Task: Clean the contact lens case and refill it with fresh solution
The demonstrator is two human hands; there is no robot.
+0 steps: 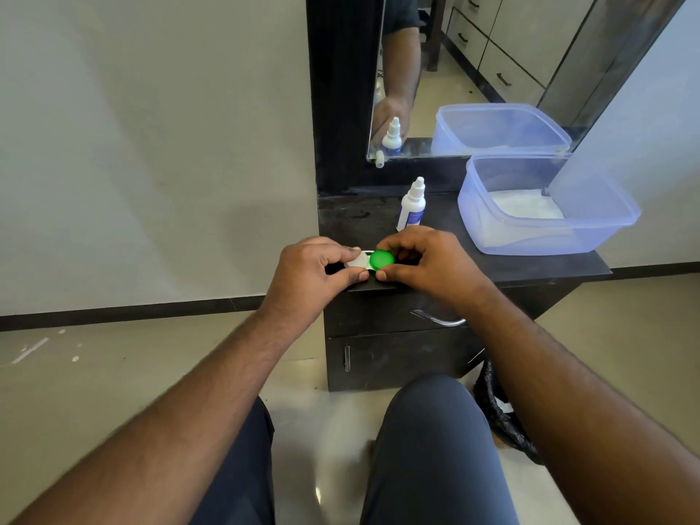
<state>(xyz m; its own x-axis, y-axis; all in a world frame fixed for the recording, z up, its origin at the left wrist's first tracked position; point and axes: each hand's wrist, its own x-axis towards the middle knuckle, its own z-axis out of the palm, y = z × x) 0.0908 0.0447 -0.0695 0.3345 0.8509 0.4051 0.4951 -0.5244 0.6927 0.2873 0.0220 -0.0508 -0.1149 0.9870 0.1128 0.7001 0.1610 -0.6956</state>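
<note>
A small contact lens case (360, 260) with a white cap on its left half and a green cap (382, 259) on its right half sits above the front edge of a dark cabinet top (348, 217). My left hand (310, 276) pinches the white half between thumb and forefinger. My right hand (428, 265) pinches the green cap, thumb below and fingers curled over it. A white solution bottle (412, 206) with a blue label and a capped nozzle stands upright just behind my right hand.
A translucent blue plastic tub (613, 221) holding white tissue stands on the right of the cabinet top. A mirror (492, 70) rises behind it. Below the top are a drawer handle (439, 319) and a black bin bag (503, 414) on the floor by my right knee.
</note>
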